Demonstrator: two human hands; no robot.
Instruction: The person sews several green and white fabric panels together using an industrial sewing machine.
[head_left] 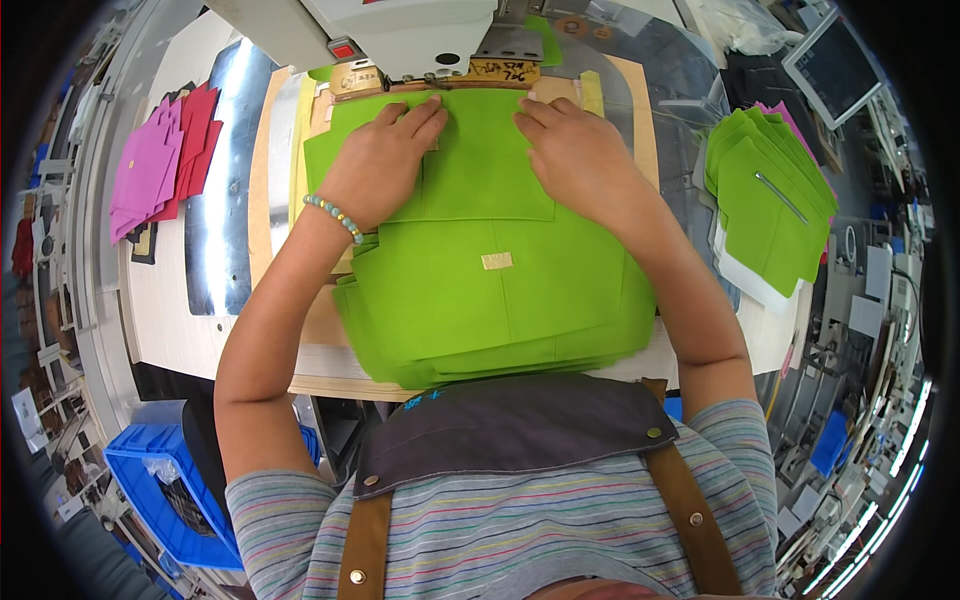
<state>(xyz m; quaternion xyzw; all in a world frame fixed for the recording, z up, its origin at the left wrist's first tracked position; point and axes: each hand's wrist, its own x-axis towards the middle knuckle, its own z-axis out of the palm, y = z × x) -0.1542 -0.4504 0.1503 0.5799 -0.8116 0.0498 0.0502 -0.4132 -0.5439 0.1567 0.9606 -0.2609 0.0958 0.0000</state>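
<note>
A green fabric panel (pixel 485 165) lies flat under the sewing machine head (pixel 410 35). On its upper left part my left hand (pixel 385 150) rests palm down, fingers stretched forward and pressing on the cloth. My right hand (pixel 575 155) bears on the panel's upper right corner, its fingertips close to a wooden guide strip (pixel 505 71) with handwriting on it. Neither hand has anything lifted. Nearer to me, a stack of green panels (pixel 480 300) overlaps the table's front edge, and a small tan tape piece (pixel 497 261) sticks to its top one.
Pink pieces (pixel 147 175) and red pieces (pixel 198 140) lie at the left, beside a shiny metal plate (pixel 222 200). More green panels (pixel 765 200), one with a zipper, are piled at the right below a screen (pixel 830 68). A blue crate (pixel 170 480) stands lower left.
</note>
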